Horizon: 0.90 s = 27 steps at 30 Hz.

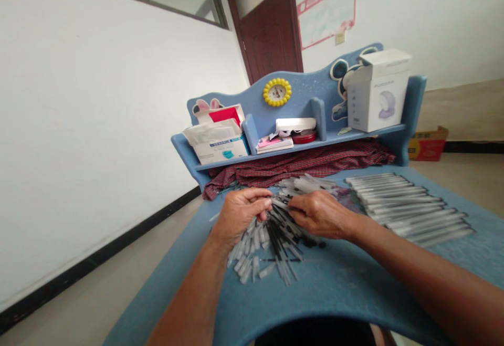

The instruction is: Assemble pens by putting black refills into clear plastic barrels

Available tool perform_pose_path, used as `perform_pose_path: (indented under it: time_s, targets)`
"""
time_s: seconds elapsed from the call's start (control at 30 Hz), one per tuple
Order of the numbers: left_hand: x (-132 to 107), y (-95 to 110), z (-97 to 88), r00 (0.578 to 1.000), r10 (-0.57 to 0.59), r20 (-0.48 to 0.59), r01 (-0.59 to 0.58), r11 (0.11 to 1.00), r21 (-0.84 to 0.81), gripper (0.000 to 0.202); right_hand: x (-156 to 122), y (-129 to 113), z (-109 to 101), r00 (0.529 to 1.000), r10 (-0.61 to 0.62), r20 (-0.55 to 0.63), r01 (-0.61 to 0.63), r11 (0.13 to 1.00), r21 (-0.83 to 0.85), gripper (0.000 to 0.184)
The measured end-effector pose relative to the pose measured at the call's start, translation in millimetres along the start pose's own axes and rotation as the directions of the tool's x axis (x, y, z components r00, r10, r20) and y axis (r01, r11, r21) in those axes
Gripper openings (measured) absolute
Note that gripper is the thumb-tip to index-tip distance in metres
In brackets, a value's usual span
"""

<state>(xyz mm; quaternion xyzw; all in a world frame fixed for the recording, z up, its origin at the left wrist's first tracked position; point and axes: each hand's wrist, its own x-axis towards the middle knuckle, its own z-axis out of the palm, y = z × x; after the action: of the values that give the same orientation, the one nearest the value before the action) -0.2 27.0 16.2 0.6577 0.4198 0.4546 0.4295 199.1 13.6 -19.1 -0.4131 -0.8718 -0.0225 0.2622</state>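
Over a heap of pen parts, my left hand (pixel 247 210) is closed in a pinch, thumb against forefinger. My right hand (pixel 319 213) is also closed, its fingertips pointing at the left ones. A thin pen (pixel 281 200) seems to span the small gap between the fingertips; its ends are hidden in the fingers. Below lie black ink refills (pixel 279 236) and clear pen caps (pixel 244 262), spread loosely on the blue table (pixel 338 278). Clear pen barrels (pixel 305 184) are piled behind my hands. Small black pieces (pixel 311 242) sit beneath my right hand.
Assembled-looking pens (pixel 409 207) lie in rows at the right. A checkered cloth (pixel 303 163) is bunched under the blue shelf (pixel 338 137). On the shelf stand a mask box (pixel 220 149), a red round case (pixel 304 136) and a white carton (pixel 378 94).
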Motion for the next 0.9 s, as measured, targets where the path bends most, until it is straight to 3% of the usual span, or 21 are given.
perform_pose_path:
  time_s: [0.13, 0.3, 0.4, 0.5, 0.73, 0.83, 0.9]
  targets:
    - [2.2, -0.7, 1.8, 1.0, -0.003, -0.018, 0.003, 1.0, -0.007, 0.026, -0.4, 0.1, -0.5, 1.0, 0.01, -0.015, -0.01, 1.0, 0.002, 0.023]
    - [2.1, -0.9, 3.8, 0.995, 0.028, -0.094, -0.017, 0.993, 0.115, 0.024, -0.2, -1.2, -0.4, 1.0, 0.013, -0.013, -0.014, 1.0, -0.018, 0.023]
    - [0.2, 0.4, 2.8, 0.998, 0.014, -0.059, -0.01, 0.997, 0.078, 0.018, 0.1, -1.5, -0.7, 1.0, 0.015, 0.006, -0.015, 1.0, -0.025, 0.024]
    - [-0.2, 1.2, 2.7, 1.0, 0.007, -0.004, -0.007, 1.0, 0.01, 0.027, 0.2, -1.5, -1.4, 1.0, 0.02, 0.015, -0.02, 0.999, -0.031, 0.025]
    - [1.6, 0.9, 4.1, 0.998, 0.014, -0.059, -0.005, 0.989, 0.15, 0.027, -0.2, -2.6, -1.1, 1.0, 0.015, 0.023, -0.014, 0.999, -0.049, 0.025]
    - [0.6, 2.1, 3.5, 1.0, -0.001, -0.025, 0.003, 0.996, 0.091, 0.018, -0.1, -2.6, -0.1, 1.0, 0.015, 0.024, -0.014, 0.998, -0.059, 0.025]
    - [0.2, 2.2, 3.8, 1.0, -0.007, -0.007, 0.007, 0.999, 0.05, 0.027, 0.3, -2.6, 0.2, 1.0, 0.024, 0.019, -0.023, 0.998, -0.063, 0.025]
